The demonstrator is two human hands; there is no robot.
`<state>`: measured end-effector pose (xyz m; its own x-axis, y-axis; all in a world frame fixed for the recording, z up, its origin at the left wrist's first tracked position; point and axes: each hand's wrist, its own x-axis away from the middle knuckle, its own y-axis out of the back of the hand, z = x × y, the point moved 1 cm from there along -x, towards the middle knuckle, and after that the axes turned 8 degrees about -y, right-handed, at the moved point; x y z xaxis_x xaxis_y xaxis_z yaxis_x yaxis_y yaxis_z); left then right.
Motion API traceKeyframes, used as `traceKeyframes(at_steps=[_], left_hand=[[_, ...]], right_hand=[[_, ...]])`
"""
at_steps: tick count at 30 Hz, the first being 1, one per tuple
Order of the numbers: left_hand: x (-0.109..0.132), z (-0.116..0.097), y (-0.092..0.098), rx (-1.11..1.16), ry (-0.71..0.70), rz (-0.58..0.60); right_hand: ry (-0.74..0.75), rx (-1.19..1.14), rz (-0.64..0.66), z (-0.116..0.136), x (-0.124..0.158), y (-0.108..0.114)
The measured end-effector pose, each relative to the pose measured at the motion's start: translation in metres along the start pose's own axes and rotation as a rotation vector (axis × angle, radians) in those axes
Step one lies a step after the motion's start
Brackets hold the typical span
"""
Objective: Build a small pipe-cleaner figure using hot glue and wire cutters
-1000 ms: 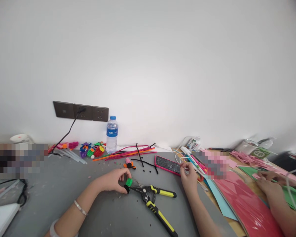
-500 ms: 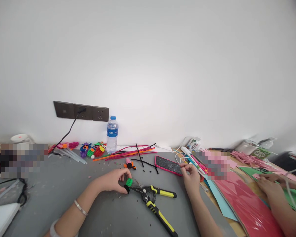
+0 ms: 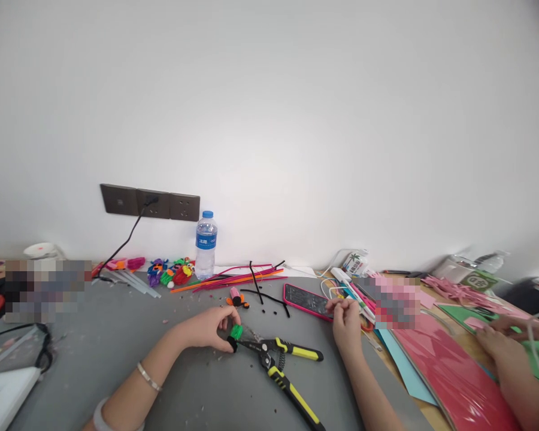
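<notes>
Grey surface (image 3: 117,341) below a white wall (image 3: 269,120): left hand (image 3: 205,327), fingers closed on a green piece (image 3: 236,331), pins it steady at the tip of the pliers (image 3: 278,358), while right hand (image 3: 345,320) pinches shut on something too small to tell beside a phone (image 3: 306,299).

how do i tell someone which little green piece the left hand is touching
On the grey table, find the yellow-handled cutters near the front middle. At their black tip, against the left hand, sits a small fuzzy bright-green bundle. Green sets it apart from the orange-and-pink bundle behind it.
</notes>
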<state>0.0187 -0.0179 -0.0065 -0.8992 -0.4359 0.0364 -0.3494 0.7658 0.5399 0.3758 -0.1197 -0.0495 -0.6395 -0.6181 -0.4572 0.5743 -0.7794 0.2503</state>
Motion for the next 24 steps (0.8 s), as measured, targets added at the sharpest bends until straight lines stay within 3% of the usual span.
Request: traceKeyframes(at_steps=[9, 16, 24], left_hand=[[0.0, 0.003, -0.001, 0.004, 0.019, -0.009], [0.001, 0.007, -0.002, 0.004, 0.006, -0.024], [0.0, 0.011, -0.004, 0.019, 0.018, -0.031]], right_hand=[[0.05, 0.048, 0.037, 0.002, 0.0, -0.004], [0.034, 0.112, 0.045, -0.012, -0.002, 0.0], [0.137, 0.074, 0.056, -0.02, -0.009, 0.003]])
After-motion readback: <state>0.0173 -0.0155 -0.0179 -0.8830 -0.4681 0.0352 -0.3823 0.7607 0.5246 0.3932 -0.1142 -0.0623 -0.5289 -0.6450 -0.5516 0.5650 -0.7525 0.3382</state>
